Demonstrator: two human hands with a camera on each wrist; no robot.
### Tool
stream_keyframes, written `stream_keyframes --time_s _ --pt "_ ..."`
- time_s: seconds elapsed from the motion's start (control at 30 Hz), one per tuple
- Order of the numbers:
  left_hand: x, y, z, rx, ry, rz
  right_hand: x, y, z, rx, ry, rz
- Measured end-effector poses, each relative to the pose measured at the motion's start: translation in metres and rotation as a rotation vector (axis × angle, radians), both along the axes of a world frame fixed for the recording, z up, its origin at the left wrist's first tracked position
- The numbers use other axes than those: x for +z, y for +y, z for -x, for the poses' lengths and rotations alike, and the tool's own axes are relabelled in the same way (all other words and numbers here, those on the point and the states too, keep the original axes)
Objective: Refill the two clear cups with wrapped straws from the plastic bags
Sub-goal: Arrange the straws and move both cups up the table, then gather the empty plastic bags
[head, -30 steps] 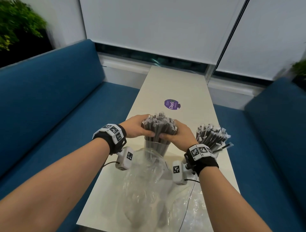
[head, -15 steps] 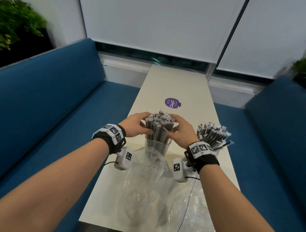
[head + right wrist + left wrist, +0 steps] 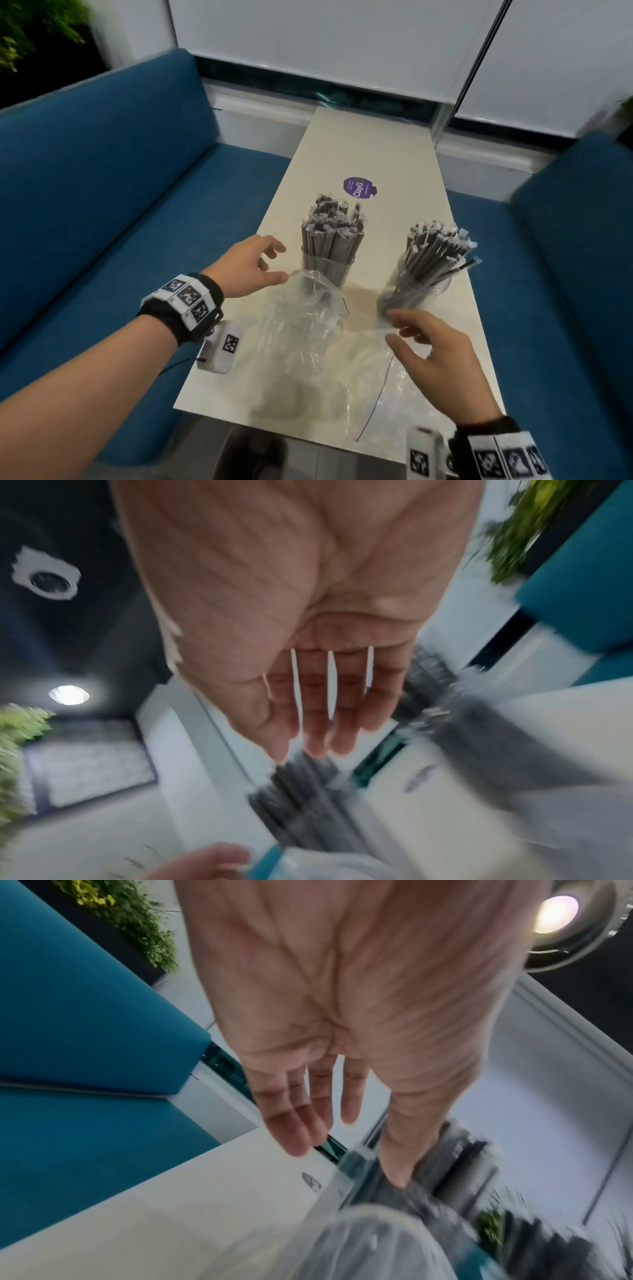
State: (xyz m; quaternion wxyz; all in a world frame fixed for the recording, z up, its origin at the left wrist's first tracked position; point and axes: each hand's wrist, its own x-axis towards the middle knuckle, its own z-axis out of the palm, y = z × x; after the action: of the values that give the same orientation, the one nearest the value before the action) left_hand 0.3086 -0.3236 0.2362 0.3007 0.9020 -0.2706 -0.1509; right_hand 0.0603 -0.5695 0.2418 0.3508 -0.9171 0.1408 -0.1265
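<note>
Two clear cups stand on the white table (image 3: 387, 157), both packed with grey wrapped straws. The left cup (image 3: 327, 274) holds an upright bundle (image 3: 332, 229). In the right cup (image 3: 416, 291) the straws (image 3: 436, 250) lean to the right. Two empty clear plastic bags (image 3: 301, 329) (image 3: 397, 387) lie crumpled in front of the cups. My left hand (image 3: 279, 262) hovers left of the left cup with relaxed, spread fingers (image 3: 301, 1131), its thumb by the bag's edge. My right hand (image 3: 397, 327) hangs over the right bag, fingers (image 3: 318, 729) straight, holding nothing. Both wrist views are blurred.
A purple round sticker (image 3: 359, 187) is on the table behind the cups. Blue sofas (image 3: 102, 205) (image 3: 565, 257) flank the narrow table on both sides. A thin black cable (image 3: 376, 401) runs over the right bag. The table's near edge lies just below the bags.
Both hands have let go of the straw bundle in the left cup and drawn back toward me and apart. The straws now stand in the cup by themselves.
</note>
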Motion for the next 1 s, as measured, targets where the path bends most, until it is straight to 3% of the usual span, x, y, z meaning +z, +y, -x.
stream_keyframes --time_s 0.1,0.17,0.3,0.43,0.53,0.63,0.73,0.8,0.9,1.0 --pt "-0.027 0.009 0.039 -0.055 0.069 -0.061 -0.052 -0.012 0.052 -0.119 0.424 0.208" --pt "-0.047 0.003 0.064 -0.129 0.141 -0.088 -0.085 -0.019 0.069 -0.128 0.633 0.187" --pt "-0.087 -0.013 0.094 -0.287 0.103 -0.352 -0.121 -0.025 0.076 -0.099 0.626 0.228" --pt "-0.107 -0.016 0.113 -0.247 0.091 -0.446 -0.121 -0.039 0.083 -0.117 0.6 0.24" --pt "-0.101 -0.013 0.127 -0.157 0.134 -0.326 -0.11 -0.041 0.078 -0.218 0.523 0.072" --pt "-0.085 -0.024 0.152 -0.075 0.168 -0.173 -0.092 -0.016 0.064 -0.248 0.311 -0.104" --pt "-0.068 -0.041 0.184 -0.027 0.315 0.06 -0.087 0.021 0.053 -0.102 0.036 -0.048" --pt "-0.058 -0.049 0.205 0.021 0.447 0.275 -0.079 0.039 0.049 0.02 -0.055 -0.053" --pt "-0.053 -0.054 0.229 -0.006 0.432 0.434 -0.065 0.05 0.052 0.164 -0.061 -0.126" --pt "-0.051 -0.054 0.244 0.093 0.45 0.503 -0.062 0.051 0.058 0.342 0.015 -0.232"
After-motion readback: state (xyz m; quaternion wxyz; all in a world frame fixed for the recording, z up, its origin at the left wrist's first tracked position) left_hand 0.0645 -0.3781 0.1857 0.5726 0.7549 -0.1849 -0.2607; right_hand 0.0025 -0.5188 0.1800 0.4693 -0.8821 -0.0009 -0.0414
